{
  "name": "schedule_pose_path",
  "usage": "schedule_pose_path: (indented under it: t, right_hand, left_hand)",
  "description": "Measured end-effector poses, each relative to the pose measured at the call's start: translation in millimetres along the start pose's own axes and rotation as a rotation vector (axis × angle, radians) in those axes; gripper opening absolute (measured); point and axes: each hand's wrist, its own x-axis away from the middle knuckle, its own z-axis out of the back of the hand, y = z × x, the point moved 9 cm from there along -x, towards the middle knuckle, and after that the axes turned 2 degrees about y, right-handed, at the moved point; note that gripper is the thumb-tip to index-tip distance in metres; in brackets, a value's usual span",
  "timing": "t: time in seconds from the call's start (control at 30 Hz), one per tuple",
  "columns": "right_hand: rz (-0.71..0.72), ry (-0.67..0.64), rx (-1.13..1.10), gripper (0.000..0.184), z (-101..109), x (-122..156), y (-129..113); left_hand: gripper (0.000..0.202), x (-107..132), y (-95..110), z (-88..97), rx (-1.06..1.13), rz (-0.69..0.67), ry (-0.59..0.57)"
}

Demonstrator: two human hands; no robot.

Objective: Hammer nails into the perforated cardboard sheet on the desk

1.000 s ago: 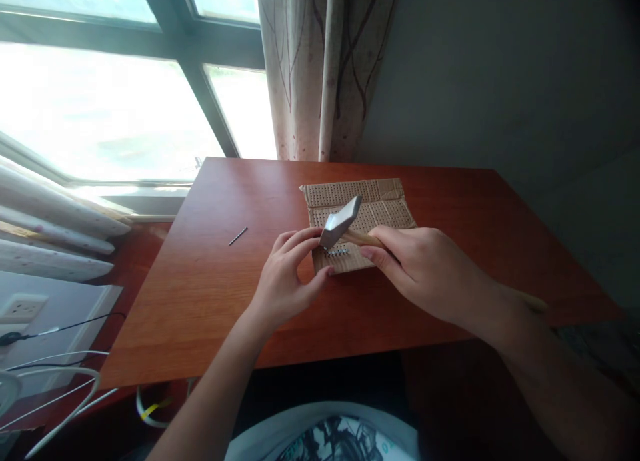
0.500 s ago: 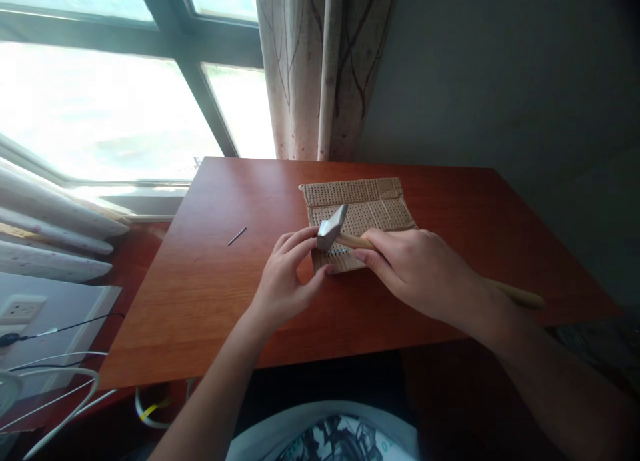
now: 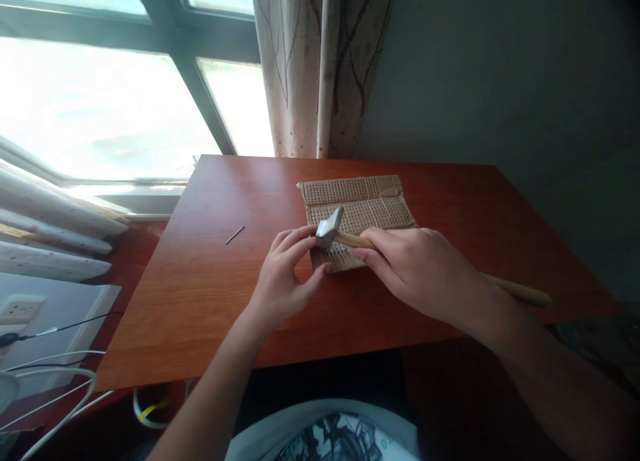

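Note:
A hammer (image 3: 329, 227) with a grey metal head and a long wooden handle is held over the cardboard. My right hand (image 3: 417, 264) wraps round the handle close behind the head, and the handle's far end sticks out past my right wrist. My left hand (image 3: 290, 267) has its fingers stretched to the left side of the hammer head, the fingertips touching it or very near it. Its thumb stays apart, by the front left corner of the cardboard. The brown cardboard sheet (image 3: 353, 192) lies flat, creased and covered in rows of small holes, partly hidden under hammer and hands.
A thin metal nail or rod (image 3: 235, 235) lies on the reddish wooden table (image 3: 200, 314), left of my left hand. Behind stand a window (image 3: 100, 107) and a patterned curtain (image 3: 295, 67). Cables (image 3: 60, 354) and a wall socket (image 3: 23, 311) are at the lower left.
The view has shifted slightly. The hammer head has tipped a little lower, while both hands keep nearly the same pose.

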Motion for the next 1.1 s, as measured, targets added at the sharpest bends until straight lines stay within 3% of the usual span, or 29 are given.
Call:
schedule_pose_path:
  t: [0.6,1.1]
  right_hand:
    - [0.013,-0.04,-0.028,0.027,-5.2,0.6,-1.5]
    - [0.008,0.059,-0.225,0.028,3.8,5.9,8.4]
  left_hand:
    - [0.03,2.0,-5.6,-4.7,0.115,0.011,-0.001]
    - [0.03,1.7,-4.5,-2.8,0.093,0.001,0.009]
